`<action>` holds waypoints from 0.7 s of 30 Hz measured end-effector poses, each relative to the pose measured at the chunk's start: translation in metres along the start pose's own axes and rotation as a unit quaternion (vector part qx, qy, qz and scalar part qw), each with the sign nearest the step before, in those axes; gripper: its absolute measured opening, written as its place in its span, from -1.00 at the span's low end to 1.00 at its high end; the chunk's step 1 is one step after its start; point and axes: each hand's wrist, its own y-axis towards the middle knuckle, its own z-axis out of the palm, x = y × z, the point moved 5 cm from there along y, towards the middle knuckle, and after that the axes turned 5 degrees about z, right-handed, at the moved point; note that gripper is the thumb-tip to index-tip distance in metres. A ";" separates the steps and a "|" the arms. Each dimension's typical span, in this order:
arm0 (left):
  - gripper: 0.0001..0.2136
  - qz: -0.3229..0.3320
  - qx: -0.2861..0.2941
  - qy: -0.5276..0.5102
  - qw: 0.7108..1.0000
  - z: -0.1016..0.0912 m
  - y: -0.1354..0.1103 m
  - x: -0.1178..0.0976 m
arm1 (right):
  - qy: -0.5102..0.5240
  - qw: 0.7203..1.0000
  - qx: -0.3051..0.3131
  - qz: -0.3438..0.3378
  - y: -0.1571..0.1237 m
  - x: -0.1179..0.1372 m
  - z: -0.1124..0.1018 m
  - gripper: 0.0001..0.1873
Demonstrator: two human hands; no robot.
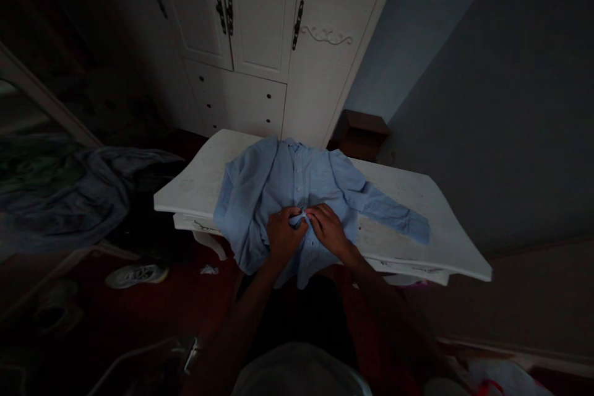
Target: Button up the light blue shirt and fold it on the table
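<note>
A light blue button-up shirt (320, 176) lies front side up across a white table, its collar toward the wardrobe. One sleeve stretches out to the right; the other is bunched along the left side, and the hem hangs over the near edge. My left hand (284, 232) pinches the front placket from the left. From the right, my right hand (327, 226) grips the same strip with its fingertips. Both sets of fingers nearly meet at the middle of the shirt front, where the fabric is lifted a little. Any button between them is too small to make out.
The white table (399, 195) has a drawer front on its near side. Behind it stands a white wardrobe (260, 18) with dark handles. Clothes (106, 179) are heaped at the left. A shoe (137, 275) lies on the red floor, and a brown box (362, 133) sits by the wall.
</note>
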 end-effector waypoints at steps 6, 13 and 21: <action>-0.81 -0.006 -0.009 -0.082 0.997 -0.003 -0.001 0.001 | 0.020 1.000 0.006 0.013 0.001 -0.001 0.000 -0.76; -0.82 -0.020 -0.013 -0.090 0.996 -0.001 0.000 0.006 | 0.038 0.999 0.018 0.015 0.002 -0.003 0.003 -0.74; -0.81 -0.045 -0.010 -0.107 0.993 -0.003 0.001 0.005 | -0.003 0.999 0.043 0.017 0.004 -0.006 0.010 -0.75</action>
